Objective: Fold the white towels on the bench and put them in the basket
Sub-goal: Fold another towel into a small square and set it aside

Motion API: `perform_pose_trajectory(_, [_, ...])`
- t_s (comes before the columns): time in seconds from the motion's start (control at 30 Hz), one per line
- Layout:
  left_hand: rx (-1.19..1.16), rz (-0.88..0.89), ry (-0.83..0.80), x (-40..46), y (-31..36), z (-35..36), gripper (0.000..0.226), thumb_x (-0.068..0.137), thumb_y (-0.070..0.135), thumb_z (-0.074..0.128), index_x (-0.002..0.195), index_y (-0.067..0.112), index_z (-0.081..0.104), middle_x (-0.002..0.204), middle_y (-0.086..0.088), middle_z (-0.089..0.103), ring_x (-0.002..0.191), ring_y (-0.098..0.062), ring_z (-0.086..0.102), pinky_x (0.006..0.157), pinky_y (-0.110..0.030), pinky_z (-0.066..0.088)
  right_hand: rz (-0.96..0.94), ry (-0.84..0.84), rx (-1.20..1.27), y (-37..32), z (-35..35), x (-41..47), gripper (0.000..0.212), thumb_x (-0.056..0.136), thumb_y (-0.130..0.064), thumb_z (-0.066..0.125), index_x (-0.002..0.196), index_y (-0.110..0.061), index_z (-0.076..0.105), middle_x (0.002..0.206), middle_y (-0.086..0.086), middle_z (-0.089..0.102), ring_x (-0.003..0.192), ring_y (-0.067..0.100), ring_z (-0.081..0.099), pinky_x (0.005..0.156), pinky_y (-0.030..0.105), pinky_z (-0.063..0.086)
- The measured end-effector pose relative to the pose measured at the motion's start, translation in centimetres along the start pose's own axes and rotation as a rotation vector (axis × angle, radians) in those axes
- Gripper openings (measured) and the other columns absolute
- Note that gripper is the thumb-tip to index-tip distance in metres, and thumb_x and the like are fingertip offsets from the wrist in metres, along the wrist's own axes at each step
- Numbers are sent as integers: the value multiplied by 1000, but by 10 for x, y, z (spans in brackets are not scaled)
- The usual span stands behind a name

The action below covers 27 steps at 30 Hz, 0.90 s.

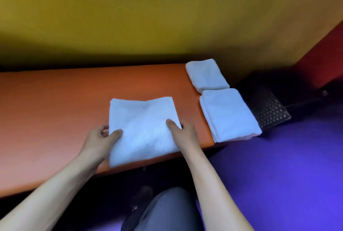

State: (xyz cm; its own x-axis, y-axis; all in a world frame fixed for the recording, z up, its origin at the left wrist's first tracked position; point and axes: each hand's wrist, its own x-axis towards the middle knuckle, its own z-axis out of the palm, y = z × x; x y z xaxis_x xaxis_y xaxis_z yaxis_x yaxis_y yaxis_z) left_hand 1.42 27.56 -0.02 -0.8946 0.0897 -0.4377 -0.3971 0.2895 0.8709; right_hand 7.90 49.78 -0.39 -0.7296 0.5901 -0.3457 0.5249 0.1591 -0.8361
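Observation:
A folded white towel (143, 128) lies on the orange bench (55, 104) near its front edge. My left hand (101, 138) grips the towel's left edge, thumb on top and fingers curled underneath. At the right edge my right hand (182, 131) pinches the towel the same way. Two more folded white towels sit at the bench's right end, one at the back (207, 75) and one in front of it (229, 114). A dark perforated basket (269, 108) stands on the floor just beyond that end.
A yellow wall runs behind the bench and a red wall (324, 54) closes the right corner. The floor (278, 175) to the right is purple. My knee in grey trousers (167, 210) is below the bench's front edge.

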Motion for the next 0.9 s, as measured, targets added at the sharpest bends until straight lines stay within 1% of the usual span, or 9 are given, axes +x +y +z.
perform_pose_trajectory(0.07, [-21, 34, -69, -5, 13, 27, 25, 98, 16, 64, 121, 16, 58, 107, -7, 74, 91, -29, 73, 83, -55, 57, -48, 68, -32, 3, -33, 10, 27, 90, -47, 64, 84, -21, 68, 83, -11, 70, 82, 11, 63, 70, 28, 45])
perform_pose_trajectory(0.13, [-35, 88, -132, -9, 28, 57, 22, 98, 16, 64, 119, 21, 58, 103, -6, 75, 94, -30, 73, 85, -56, 57, -94, 138, -40, 3, -70, 20, 28, 89, -45, 66, 74, -21, 65, 70, -14, 66, 73, 10, 60, 65, 26, 42])
perform_pose_trajectory(0.2, [-70, 138, -208, -12, 45, 89, 23, 97, 14, 66, 116, 23, 57, 100, -5, 75, 89, -22, 75, 77, -46, 60, -121, 212, -71, 2, -109, 31, 33, 88, -45, 68, 67, -20, 61, 60, -11, 61, 66, 11, 56, 59, 27, 39])
perform_pose_trajectory(0.3, [-119, 165, -343, -18, 75, 141, 41, 79, 16, 71, 116, 21, 56, 102, -10, 71, 77, -11, 72, 63, -31, 61, -134, 348, -134, 5, -166, 47, 33, 86, -47, 70, 73, -17, 66, 67, -2, 63, 70, 16, 59, 61, 27, 42])
perform_pose_trajectory(0.47, [-78, 227, -465, -15, 98, 212, 60, 65, 16, 61, 124, 15, 53, 97, -5, 67, 78, -15, 67, 84, -56, 59, -145, 525, -186, 22, -228, 74, 31, 82, -51, 67, 78, -20, 68, 74, 0, 66, 82, 26, 62, 71, 35, 46])
perform_pose_trajectory(0.53, [-4, 235, -488, -7, 96, 231, 65, 67, 20, 66, 131, 14, 51, 101, -3, 68, 84, -18, 70, 85, -58, 58, -126, 568, -229, 31, -243, 84, 32, 81, -53, 65, 81, -21, 69, 80, 0, 68, 88, 30, 62, 75, 37, 49])
perform_pose_trajectory(0.7, [421, 444, -463, 1, 66, 253, 93, 85, 29, 74, 159, 27, 18, 145, -5, 45, 122, -29, 59, 101, -47, 51, -15, 492, -517, 62, -240, 98, 51, 88, -55, 59, 132, -30, 55, 123, 4, 64, 117, 35, 55, 102, 49, 41])
perform_pose_trajectory(0.83, [789, 859, -285, -2, 58, 254, 71, 97, 33, 59, 158, 40, 24, 167, -1, 15, 141, -28, 32, 111, -44, 39, -358, 748, -619, 75, -215, 85, 49, 92, -36, 63, 139, -29, 53, 133, 1, 56, 119, 30, 48, 104, 45, 30])
perform_pose_trajectory(0.9, [953, 945, -338, -3, 58, 254, 54, 104, 38, 44, 156, 40, 30, 169, 1, 12, 148, -30, 22, 113, -47, 34, -477, 745, -652, 80, -207, 81, 45, 93, -37, 60, 137, -29, 57, 130, -2, 59, 120, 26, 50, 105, 43, 30])
